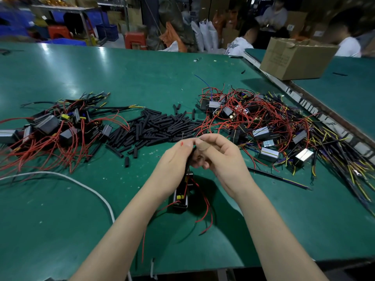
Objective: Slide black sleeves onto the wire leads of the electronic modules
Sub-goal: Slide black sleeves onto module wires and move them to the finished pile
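The module (181,196) hangs just below both hands, dangling by its leads above the green table (60,209), its loose red wires (207,211) trailing down beside it. Above the module, the left hand (174,159) is curled round a black sleeve (189,159) and the leads it covers, while the right hand (219,153) pinches at the sleeve's upper end with thumb and forefinger; I judge the two are held close so one steadies the leads while the other works the sleeve along. How far the sleeve is on is hidden by the fingers.

Beyond the module, further across the table, lies the heap of loose black sleeves (158,126), near enough for a short reach. To the left of the module a pile of modules (50,126) shows black-covered leads, likely the finished ones; to its right a bigger tangle (263,126) with bare red and yellow wires probably awaits. A white cable (81,184) curves across the table left of the module, and a cardboard box (294,57) sits far beyond it to the right.
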